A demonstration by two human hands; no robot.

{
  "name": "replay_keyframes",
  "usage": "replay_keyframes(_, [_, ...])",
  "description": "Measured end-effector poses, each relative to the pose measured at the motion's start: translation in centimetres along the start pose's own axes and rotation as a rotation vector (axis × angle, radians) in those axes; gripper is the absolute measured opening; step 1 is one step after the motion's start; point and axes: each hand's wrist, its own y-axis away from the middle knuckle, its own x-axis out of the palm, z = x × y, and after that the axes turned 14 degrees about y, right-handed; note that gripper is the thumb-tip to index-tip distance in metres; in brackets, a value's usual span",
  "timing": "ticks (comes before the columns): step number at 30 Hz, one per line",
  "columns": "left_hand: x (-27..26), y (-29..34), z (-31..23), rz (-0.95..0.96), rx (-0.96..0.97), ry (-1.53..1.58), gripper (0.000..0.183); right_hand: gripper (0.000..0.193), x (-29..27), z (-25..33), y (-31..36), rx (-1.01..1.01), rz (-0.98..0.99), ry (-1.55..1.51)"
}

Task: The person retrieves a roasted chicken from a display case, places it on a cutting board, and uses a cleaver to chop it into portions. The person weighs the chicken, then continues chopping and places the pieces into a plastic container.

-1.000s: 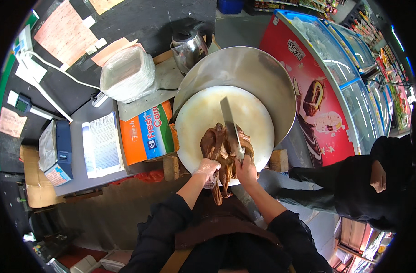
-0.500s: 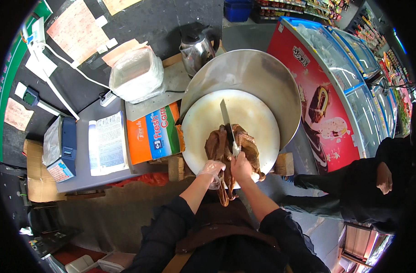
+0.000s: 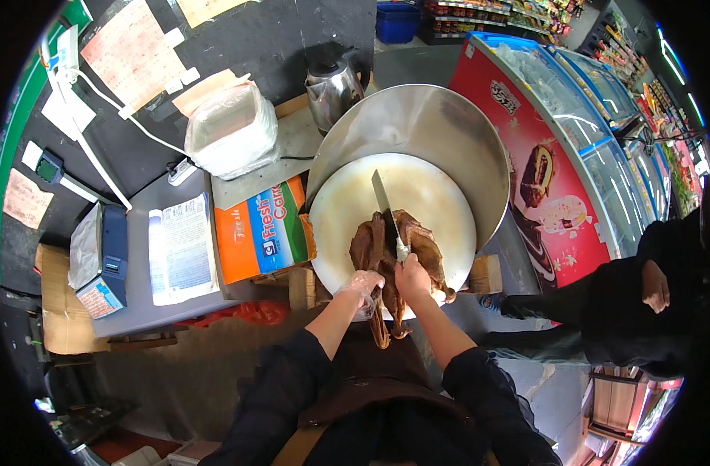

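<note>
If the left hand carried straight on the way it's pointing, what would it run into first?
Most likely the brown cooked bird: the left hand is right at its near side and seems to touch it, though depth is hard to judge from above.

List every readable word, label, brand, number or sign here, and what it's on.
Wording is located here, not copied out.
Orange, blue and green carton: large, clear lettering.
Red freezer side: stylized logo, hard to read.
White printed sheet: too small to read.
Pinkish wall paper: faint marks, unreadable.
Dark blue device: label too small to read.
Knife, brown meat: no print visible.
</note>
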Motion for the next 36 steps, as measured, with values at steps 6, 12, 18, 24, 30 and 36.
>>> replay_keyframes(6, [0.8,-1.3,-0.1,-0.072,0.216,-0.237,0.018,0.024,-10.5,3.2,1.3,-0.287,-0.458,-0.204])
replay_keyframes(12, [0.9,-2.3,0.7,-0.101,0.398,-0.440,0.020,0.021,-10.5,4.2,1.1,-0.388,-0.824,-0.535])
replay_keyframes(18, [-0.7,0.5,1.2,0.036,0.541,-0.835,0.032,0.031,-1.0,0.8,-0.3,0.125,0.195,0.073])
replay_keyframes(24, [-0.1,1.5,0.9,0.003,0.623,-0.908,0.020,0.036,-1.1,0.3,-0.7,0.124,0.201,0.042])
replay_keyframes(30, [1.5,-2.3,0.9,-0.313,0.107,0.042,0.025,0.039,-0.2,-0.4,-4.2,-0.084,0.098,0.060])
replay_keyframes(36, [0.0,-2.5,-0.1,-0.224,0.513,-0.709,0.022,0.033,-3.0,0.3,-9.0,0.003,0.294,-0.309])
